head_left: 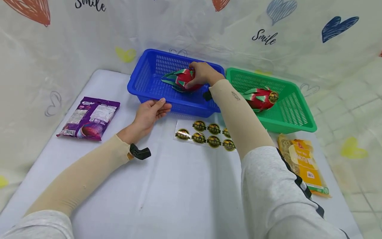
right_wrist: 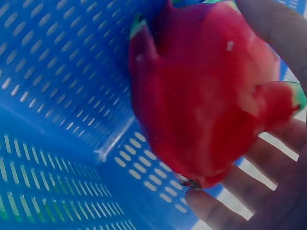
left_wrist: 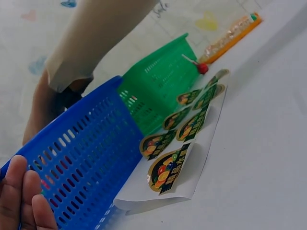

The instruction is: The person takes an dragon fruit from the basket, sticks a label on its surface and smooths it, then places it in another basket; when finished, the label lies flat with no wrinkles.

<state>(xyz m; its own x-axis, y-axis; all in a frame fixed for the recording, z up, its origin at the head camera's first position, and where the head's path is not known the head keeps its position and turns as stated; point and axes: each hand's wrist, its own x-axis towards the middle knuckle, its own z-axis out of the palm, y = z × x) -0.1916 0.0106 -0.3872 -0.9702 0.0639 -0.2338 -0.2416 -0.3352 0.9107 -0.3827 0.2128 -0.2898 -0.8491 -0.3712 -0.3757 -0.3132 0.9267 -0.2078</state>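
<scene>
A red dragon fruit [head_left: 183,78] with green-tipped scales is inside the blue basket [head_left: 138,74]. My right hand [head_left: 204,73] grips it from the right, thumb and fingers spread around its sides, as the right wrist view shows. At the basket's front rim, my left hand [head_left: 152,114] holds the edge, thumb at the top and fingertips [left_wrist: 31,191] against the outer wall. A second dragon fruit [head_left: 259,99], bearing a round black-and-gold sticker [head_left: 273,97], lies in the green basket [head_left: 301,109]; my right forearm partly covers it.
A sheet of round fruit stickers [head_left: 206,134] lies before the baskets, partly under the right arm. To the left is a purple packet [head_left: 89,118]; to the right, a yellow-orange noodle packet [head_left: 307,166]. A small red ball-like thing [left_wrist: 202,68] sits near the green basket.
</scene>
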